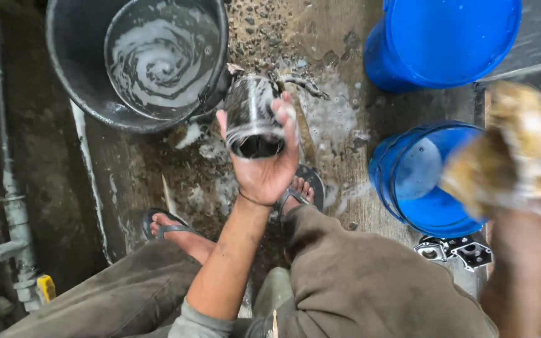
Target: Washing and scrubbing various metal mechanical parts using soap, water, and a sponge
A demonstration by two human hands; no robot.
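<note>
left fingers (285,119): curled around a dark, soapy cylinder, thumb on its left side, the rest wrapped over its right side
left hand (263,169): palm up, in the middle of the frame, gripping the cylinder
cylinder (252,116): centre of the frame, a little above the middle, tilted with its open end toward the camera, streaked with foam
right fingers: hidden behind a wad; they seem closed on it, though blur hides the detail
right hand (527,241): lower right of the frame, blurred, raised close to the camera
wad (515,150): yellowish-brown sponge or cloth, blurred, at the right edge, held up by the right hand
black tub (70,69): upper left, with a smaller basin (161,56) of foamy water sitting inside it
blue buckets: one (439,40) at upper right, one (421,178) at middle right, partly behind the wad
floor (333,125): wet, with foam patches
feet: in sandals (164,222), below the cylinder
metal parts (455,250): lower right, beside the nearer bucket
</note>
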